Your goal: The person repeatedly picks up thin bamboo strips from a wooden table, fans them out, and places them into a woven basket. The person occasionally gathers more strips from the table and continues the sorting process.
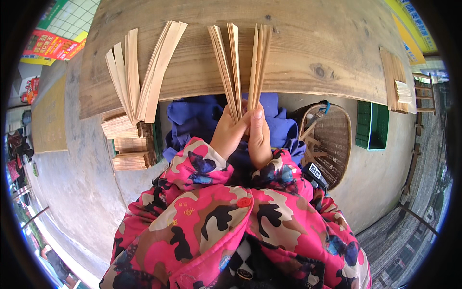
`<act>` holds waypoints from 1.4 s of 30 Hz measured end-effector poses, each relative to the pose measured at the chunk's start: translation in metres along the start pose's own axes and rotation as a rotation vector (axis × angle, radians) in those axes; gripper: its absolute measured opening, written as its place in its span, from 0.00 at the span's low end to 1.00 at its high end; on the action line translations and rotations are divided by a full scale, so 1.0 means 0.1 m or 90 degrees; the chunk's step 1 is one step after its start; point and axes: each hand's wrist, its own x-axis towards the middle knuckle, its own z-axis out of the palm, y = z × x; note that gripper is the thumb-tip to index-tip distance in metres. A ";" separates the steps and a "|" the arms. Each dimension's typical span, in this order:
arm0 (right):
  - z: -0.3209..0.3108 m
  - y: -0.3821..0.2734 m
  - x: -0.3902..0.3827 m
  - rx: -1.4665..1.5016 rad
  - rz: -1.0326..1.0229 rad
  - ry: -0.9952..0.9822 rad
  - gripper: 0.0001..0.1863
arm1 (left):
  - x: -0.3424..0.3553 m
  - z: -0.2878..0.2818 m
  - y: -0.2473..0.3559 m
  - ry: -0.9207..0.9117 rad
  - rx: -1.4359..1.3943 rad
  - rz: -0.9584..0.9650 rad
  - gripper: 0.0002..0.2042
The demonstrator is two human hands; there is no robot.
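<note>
Beside the lap, on the right, there is a round wicker basket, and several pale wood pieces lie inside it at different angles. Further right stands a green plastic crate; its inside is dark, so I cannot tell what it contains.

Both forearms come from below, sleeves bent inward, and the two hands meet in front of the body, above a blue cloth. The left hand is closed around the lower end of the left bundle of thin wood strips, and the right hand around the right bundle. The thumbs point upward, close together; the other fingers are partly hidden. Both bundles rise from the fingers, spreading a little at the top, before the wooden table.
</note>
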 end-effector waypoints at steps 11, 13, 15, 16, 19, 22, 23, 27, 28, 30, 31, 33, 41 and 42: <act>-0.12 -0.19 0.12 0.151 0.176 -0.055 0.18 | -0.17 -0.02 0.01 0.056 0.067 0.008 0.14; -0.15 -0.21 0.12 0.132 0.219 -0.089 0.16 | -0.23 -0.02 -0.05 0.050 0.081 0.008 0.13; -0.13 -0.19 0.13 0.136 0.214 -0.064 0.13 | -0.26 -0.03 -0.09 0.060 0.088 -0.020 0.13; -0.12 -0.17 0.13 0.139 0.212 -0.055 0.13 | -0.28 -0.05 -0.11 0.060 0.085 -0.025 0.13; -0.11 -0.13 0.10 0.145 0.197 -0.041 0.12 | -0.33 -0.10 -0.11 0.052 0.088 -0.034 0.16; -0.11 -0.09 0.10 0.136 0.192 -0.036 0.12 | -0.35 -0.11 -0.10 0.044 0.083 -0.035 0.17; -0.12 -0.09 0.10 0.130 0.200 -0.031 0.12 | -0.35 -0.11 -0.10 0.040 0.073 -0.036 0.17; -0.13 -0.09 0.09 0.161 0.208 -0.032 0.12 | -0.35 -0.07 -0.11 0.078 0.055 -0.024 0.14; -0.13 -0.09 0.08 0.166 0.204 -0.033 0.12 | -0.35 -0.07 -0.11 0.080 0.056 -0.021 0.14; -0.12 -0.08 0.08 0.168 0.194 -0.032 0.11 | -0.35 -0.07 -0.11 0.088 0.053 -0.022 0.14; -0.12 -0.07 0.08 0.163 0.189 -0.030 0.11 | -0.35 -0.07 -0.11 0.094 0.050 -0.025 0.14; -0.11 -0.06 0.08 0.157 0.176 -0.030 0.11 | -0.35 -0.07 -0.11 0.093 0.058 -0.029 0.15; -0.12 -0.06 0.07 0.164 0.207 -0.039 0.10 | -0.35 -0.08 -0.09 0.071 0.098 -0.041 0.18; -0.12 -0.06 0.06 0.164 0.204 -0.041 0.10 | -0.35 -0.08 -0.08 0.073 0.101 -0.044 0.18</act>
